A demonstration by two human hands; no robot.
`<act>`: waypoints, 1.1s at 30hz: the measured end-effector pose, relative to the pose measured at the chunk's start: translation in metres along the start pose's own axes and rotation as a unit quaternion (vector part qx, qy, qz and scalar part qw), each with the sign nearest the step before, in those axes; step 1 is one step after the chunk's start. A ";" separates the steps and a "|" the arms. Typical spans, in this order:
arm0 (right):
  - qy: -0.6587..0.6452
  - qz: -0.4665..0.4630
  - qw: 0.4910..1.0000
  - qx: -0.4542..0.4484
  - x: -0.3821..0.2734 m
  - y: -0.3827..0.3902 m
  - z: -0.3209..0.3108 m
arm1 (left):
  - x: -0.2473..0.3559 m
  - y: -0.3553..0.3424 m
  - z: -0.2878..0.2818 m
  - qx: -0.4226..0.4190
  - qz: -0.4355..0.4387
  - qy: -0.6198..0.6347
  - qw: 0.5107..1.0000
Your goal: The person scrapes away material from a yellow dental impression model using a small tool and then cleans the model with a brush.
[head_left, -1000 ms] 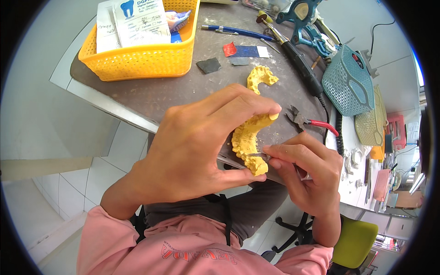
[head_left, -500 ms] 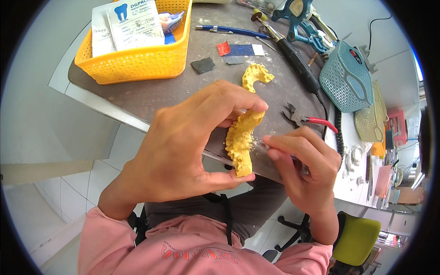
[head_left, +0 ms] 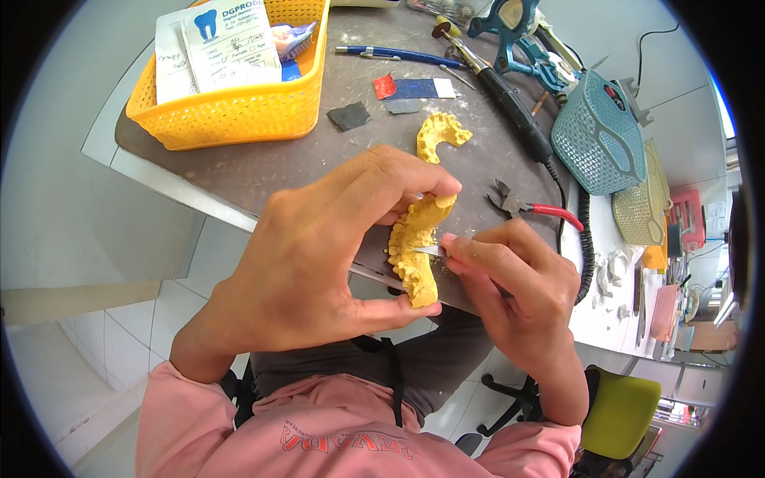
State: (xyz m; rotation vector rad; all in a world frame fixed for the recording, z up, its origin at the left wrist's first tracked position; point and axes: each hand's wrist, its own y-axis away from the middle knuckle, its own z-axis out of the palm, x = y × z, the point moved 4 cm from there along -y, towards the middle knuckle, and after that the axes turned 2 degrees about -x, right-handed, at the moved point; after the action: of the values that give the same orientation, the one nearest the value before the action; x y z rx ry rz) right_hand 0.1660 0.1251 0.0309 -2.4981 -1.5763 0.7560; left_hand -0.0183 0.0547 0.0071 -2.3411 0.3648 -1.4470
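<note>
My left hand (head_left: 319,247) grips a yellow plaster dental cast (head_left: 418,239) at its two ends between fingertips and thumb, near the front edge of the desk. My right hand (head_left: 514,295) is closed on a small metal blade (head_left: 426,249), whose point touches the middle of the cast; its handle is mostly hidden in my fingers. A second yellow cast (head_left: 438,131) lies behind my hands. Red-handled cutters (head_left: 550,211) lie to the right of the cast.
On the desk (head_left: 183,175) are a yellow basket (head_left: 215,127) with papers, a black rotary handpiece (head_left: 518,111), a blue pen (head_left: 390,54), coloured scraps (head_left: 414,88), a blue metal frame (head_left: 514,40) and plastic baskets (head_left: 594,131). A green chair (head_left: 617,422) is at lower right.
My left hand and the held cast have shifted slightly left, and the cast has been turned a little. The blade moved off the cast's lower part and now rests higher, at its middle.
</note>
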 end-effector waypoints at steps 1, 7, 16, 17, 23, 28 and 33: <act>0.000 0.000 1.000 0.000 0.002 0.000 0.002 | 0.000 0.000 0.001 0.000 0.000 0.000 1.000; 0.032 -0.042 0.997 0.061 0.006 -0.002 0.005 | -0.001 -0.002 0.001 0.023 -0.002 0.029 0.999; 0.027 -0.058 0.994 0.092 0.006 -0.008 0.003 | -0.005 -0.003 -0.001 0.024 -0.047 0.056 0.997; 0.014 -0.057 0.993 0.101 0.007 -0.008 0.003 | -0.006 -0.004 -0.001 0.013 -0.051 0.067 0.996; -0.003 -0.014 0.988 0.152 0.005 -0.006 -0.011 | -0.002 -0.003 -0.003 0.012 -0.107 0.122 0.987; 0.032 0.038 0.988 0.145 0.014 -0.001 -0.025 | -0.002 0.000 -0.001 0.021 -0.098 0.112 0.989; 0.071 0.085 0.986 0.122 0.028 -0.012 -0.053 | 0.022 -0.002 -0.010 0.075 0.079 -0.224 0.968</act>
State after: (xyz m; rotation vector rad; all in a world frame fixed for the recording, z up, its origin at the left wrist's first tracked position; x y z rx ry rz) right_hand 0.1901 0.1645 0.0705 -2.4646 -1.1594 0.7236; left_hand -0.0170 0.0458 0.0297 -2.3646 0.2940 -0.8087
